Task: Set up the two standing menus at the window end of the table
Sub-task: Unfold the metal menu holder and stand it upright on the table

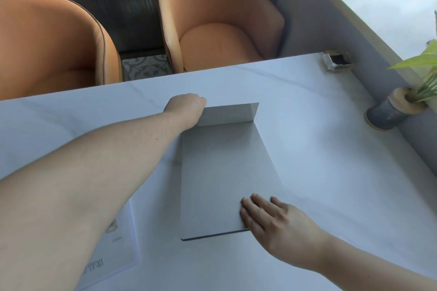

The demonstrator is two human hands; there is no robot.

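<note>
A plain grey menu stand [222,172] lies flat, back side up, in the middle of the white marble table [319,149]. Its foot flap sticks up at the far end. My left hand [186,108] reaches across and grips the left corner of that flap. My right hand [272,217] rests flat, fingers spread, on the stand's near right corner. A second menu [115,250], printed side up with a picture and text, lies flat at the near left, mostly hidden under my left forearm.
Two orange chairs [220,30] stand across the table. At the right, along the window ledge [378,7], sit a grey pot with a green plant [390,111] and a small dark-filled glass holder [338,60].
</note>
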